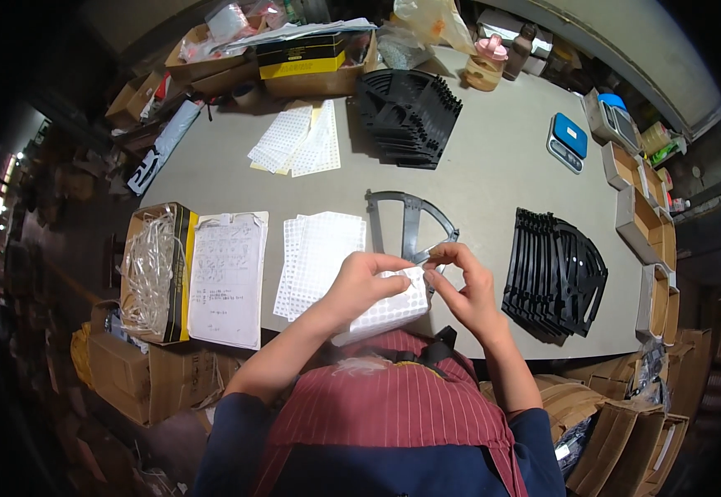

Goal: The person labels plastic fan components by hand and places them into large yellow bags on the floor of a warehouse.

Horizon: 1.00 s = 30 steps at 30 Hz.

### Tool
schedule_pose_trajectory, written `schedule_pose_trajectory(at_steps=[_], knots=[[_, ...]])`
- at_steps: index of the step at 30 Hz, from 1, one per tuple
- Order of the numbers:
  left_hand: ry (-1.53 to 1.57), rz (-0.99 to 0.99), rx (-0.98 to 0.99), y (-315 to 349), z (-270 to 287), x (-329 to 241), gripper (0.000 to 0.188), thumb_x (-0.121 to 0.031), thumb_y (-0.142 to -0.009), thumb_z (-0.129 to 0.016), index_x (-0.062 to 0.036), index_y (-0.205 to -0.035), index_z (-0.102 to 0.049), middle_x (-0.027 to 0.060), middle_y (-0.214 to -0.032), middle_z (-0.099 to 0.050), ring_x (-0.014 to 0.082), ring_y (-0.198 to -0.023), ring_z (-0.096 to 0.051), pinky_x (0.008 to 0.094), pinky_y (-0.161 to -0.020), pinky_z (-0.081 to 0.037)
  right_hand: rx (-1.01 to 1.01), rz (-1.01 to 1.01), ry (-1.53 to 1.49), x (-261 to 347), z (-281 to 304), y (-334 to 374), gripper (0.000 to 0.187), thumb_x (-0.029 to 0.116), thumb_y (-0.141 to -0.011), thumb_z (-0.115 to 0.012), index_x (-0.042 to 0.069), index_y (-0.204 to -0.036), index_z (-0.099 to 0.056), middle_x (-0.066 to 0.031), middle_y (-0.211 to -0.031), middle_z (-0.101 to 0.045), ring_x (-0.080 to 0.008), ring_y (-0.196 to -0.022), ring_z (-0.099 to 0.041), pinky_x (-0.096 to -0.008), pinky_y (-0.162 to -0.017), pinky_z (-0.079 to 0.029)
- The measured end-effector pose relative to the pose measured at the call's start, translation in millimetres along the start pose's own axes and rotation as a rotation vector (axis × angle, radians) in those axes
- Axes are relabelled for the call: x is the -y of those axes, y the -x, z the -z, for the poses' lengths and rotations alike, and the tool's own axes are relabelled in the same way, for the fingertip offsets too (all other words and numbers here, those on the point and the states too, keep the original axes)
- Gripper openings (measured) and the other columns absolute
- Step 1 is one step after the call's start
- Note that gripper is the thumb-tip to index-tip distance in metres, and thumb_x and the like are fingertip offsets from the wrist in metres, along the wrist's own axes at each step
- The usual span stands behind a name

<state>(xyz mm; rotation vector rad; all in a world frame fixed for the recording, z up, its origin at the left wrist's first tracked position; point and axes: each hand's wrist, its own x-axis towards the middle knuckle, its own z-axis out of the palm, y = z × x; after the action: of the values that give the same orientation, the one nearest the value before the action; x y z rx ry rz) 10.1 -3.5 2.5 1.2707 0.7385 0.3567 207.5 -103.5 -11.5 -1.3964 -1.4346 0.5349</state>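
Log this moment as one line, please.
left hand: holding sticker sheet | right hand: fingertips bunched at sheet's upper edge, hold unclear | beyond hands: one dark curved frame | right side: stacked black frames

The tabletop (486,186) leaves passage between two obstacles: black frame (411,228) and right-hand black stack (553,272).

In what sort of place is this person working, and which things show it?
Most likely a small workshop or assembly station: a grey worktable carries two stacks of matching black parts and white dotted sheets, with cardboard boxes nearby.
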Motion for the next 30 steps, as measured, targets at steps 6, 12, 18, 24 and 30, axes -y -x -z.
schedule_pose_trajectory(at_steps=[6,12,18,24,30], knots=[[-0.107,-0.023,-0.009,-6,6,7,0.031,-0.010,-0.087,-0.070,0.0031,-0.114,-0.076,0.0126,-0.100,-0.077,0.0148,-0.090,-0.071,0.0286,-0.082,-0.055,0.051,-0.163,-0.189,-11,1,-8,0.032,0.000,-0.084,-0.074,0.000,-0.113,-0.061,-0.0071,-0.095,-0.071,-0.0144,-0.089,-0.069,-0.0306,-0.080,-0.054],[-0.231,-0.021,-0.023,-8,19,11,0.031,-0.008,-0.088,-0.070,0.0024,-0.116,-0.075,0.0121,-0.102,-0.077,0.0146,-0.092,-0.071,0.0282,-0.084,-0.055,0.129,-0.638,-0.759,-44,-6,-31,0.039,-0.005,-0.078,-0.076,0.001,-0.111,-0.056,-0.0043,-0.084,-0.070,-0.0116,-0.080,-0.066,-0.0269,-0.082,-0.050],[-0.235,0.029,-0.060,-6,46,41,0.032,-0.005,-0.089,-0.070,0.0050,-0.120,-0.073,0.0114,-0.106,-0.076,0.0133,-0.096,-0.069,0.0272,-0.087,-0.054,-0.032,-0.390,-0.128,-101,-45,-56,0.029,-0.003,-0.080,-0.069,0.003,-0.107,-0.059,-0.0061,-0.081,-0.070,-0.0170,-0.079,-0.067,-0.0302,-0.082,-0.050],[-0.091,0.041,-0.143,2,66,45,0.033,-0.006,-0.089,-0.070,0.0048,-0.120,-0.073,0.0122,-0.106,-0.077,0.0146,-0.095,-0.070,0.0281,-0.087,-0.054,0.158,0.459,0.780,-141,-64,-77,0.029,-0.003,-0.075,-0.060,0.004,-0.103,-0.060,-0.0099,-0.088,-0.064,-0.0289,-0.089,-0.061,-0.0411,-0.092,-0.047],[0.015,0.043,-0.192,6,92,60,0.037,-0.003,-0.090,-0.069,0.0072,-0.125,-0.070,0.0141,-0.109,-0.075,0.0163,-0.095,-0.071,0.0280,-0.086,-0.056,0.409,0.539,0.913,-136,-61,-63,0.030,0.005,-0.079,-0.059,0.003,-0.108,-0.060,-0.0079,-0.088,-0.064,-0.0259,-0.090,-0.063,-0.0404,-0.098,-0.045]])
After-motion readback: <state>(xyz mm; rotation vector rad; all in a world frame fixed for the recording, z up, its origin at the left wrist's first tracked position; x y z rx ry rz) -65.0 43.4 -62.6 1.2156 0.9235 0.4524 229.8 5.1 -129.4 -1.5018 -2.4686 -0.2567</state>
